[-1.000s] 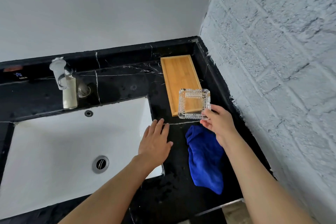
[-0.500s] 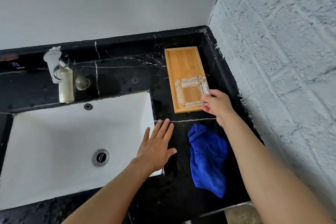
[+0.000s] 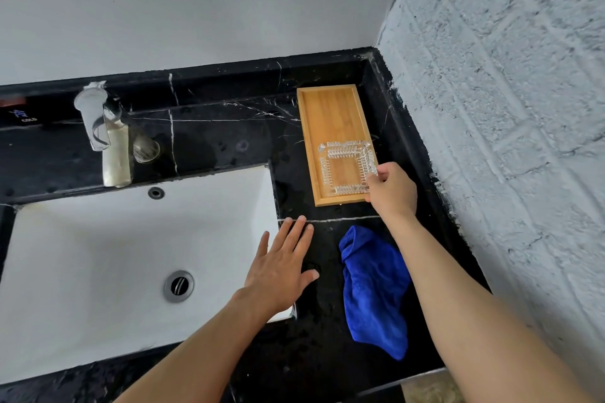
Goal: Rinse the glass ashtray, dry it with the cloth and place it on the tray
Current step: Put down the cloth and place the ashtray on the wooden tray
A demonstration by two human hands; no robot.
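The square glass ashtray (image 3: pixel 345 168) lies flat on the near end of the wooden tray (image 3: pixel 330 114), which sits on the black marble counter by the right wall. My right hand (image 3: pixel 391 191) pinches the ashtray's near right corner with thumb and fingers. The blue cloth (image 3: pixel 373 288) lies crumpled on the counter below the tray, partly under my right forearm. My left hand (image 3: pixel 283 267) rests flat, fingers spread, on the counter at the sink's right rim, holding nothing.
A white rectangular sink (image 3: pixel 98 265) with a metal drain (image 3: pixel 178 285) fills the left. A chrome faucet (image 3: pixel 98 127) stands behind it. A white brick wall (image 3: pixel 507 108) borders the counter on the right, and a plain wall runs behind.
My right hand has lowered the ashtray from above the tray's near edge down onto the tray. My left hand has stayed flat by the sink.
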